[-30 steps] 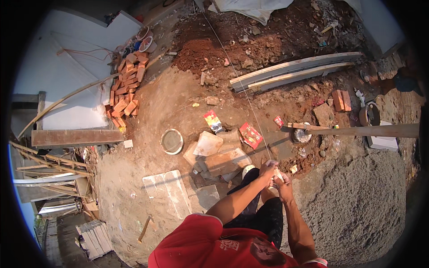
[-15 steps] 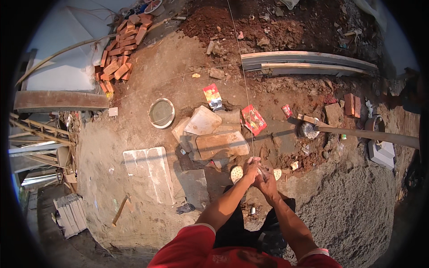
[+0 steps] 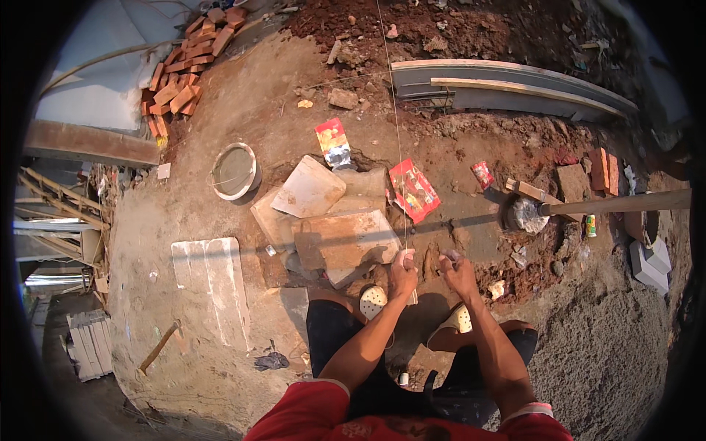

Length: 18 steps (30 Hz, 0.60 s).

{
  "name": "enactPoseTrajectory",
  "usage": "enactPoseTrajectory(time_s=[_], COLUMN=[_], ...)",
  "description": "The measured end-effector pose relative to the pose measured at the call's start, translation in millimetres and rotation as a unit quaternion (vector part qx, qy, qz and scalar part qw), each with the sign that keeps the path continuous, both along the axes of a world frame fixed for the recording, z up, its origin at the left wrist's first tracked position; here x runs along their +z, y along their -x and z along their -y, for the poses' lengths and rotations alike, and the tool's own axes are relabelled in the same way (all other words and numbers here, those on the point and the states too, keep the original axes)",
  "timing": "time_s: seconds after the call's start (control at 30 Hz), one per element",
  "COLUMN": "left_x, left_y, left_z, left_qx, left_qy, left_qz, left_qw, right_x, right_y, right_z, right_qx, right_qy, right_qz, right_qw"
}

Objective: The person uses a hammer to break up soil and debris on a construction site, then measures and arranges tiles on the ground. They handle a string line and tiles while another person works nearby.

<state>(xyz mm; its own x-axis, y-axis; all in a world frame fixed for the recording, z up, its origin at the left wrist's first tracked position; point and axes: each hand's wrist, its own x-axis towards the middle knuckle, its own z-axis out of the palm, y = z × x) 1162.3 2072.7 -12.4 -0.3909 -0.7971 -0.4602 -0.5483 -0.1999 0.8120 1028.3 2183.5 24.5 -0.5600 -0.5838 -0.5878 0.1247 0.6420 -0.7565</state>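
Note:
A thin string (image 3: 396, 117) runs down from the far edge to my left hand (image 3: 402, 275), whose fingers are closed on it. A short pale strip shows beside that hand's wrist; what it is I cannot tell. A little to the right, my right hand (image 3: 459, 274) is apart from the left, its fingers curled in a pinch. Whatever lies in them, if anything, is too small to make out. Just beyond my left hand lie a flat brown stone slab (image 3: 346, 239) and a paler slab (image 3: 309, 186) overlapping others. A red packet (image 3: 413, 191) lies beside the string.
A bucket of grey mortar (image 3: 235, 172) stands left of the slabs. A hammer (image 3: 159, 348) lies at the lower left, near pale slabs (image 3: 209, 272). Bricks (image 3: 176, 84) are heaped far left. A wooden pole (image 3: 625, 204) reaches in from the right, above a gravelly grey heap (image 3: 588, 353).
My hands were together on the string and are now apart, the right one moved rightward. My knees have spread and come into view as I crouch lower.

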Motion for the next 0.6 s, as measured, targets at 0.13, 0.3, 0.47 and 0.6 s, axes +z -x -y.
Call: enactPoseTrajectory(time_s=[0.13,0.3,0.47,0.6], left_x=[-27.8,-43.9,-46.8,-46.8], left_y=[13.2,4.9,5.1,-6.3], left_z=[-16.5,-3.9,1.8,-4.8], left_qx=[-0.021,-0.025,-0.060,-0.055], left_qy=[0.131,0.199,0.234,0.253], left_qz=[-0.007,0.027,0.048,0.043], left_qw=[0.991,0.979,0.969,0.965], right_x=[-90.9,-114.6,-143.3,-146.3], right_y=[30.3,-3.0,-7.0,-28.1], right_z=[40.8,116.5,127.0,127.1], right_qx=[0.006,-0.050,-0.096,-0.116], right_qy=[0.076,0.238,0.290,0.297], right_qz=[-0.167,0.094,0.197,0.215], right_qw=[0.983,0.965,0.932,0.923])
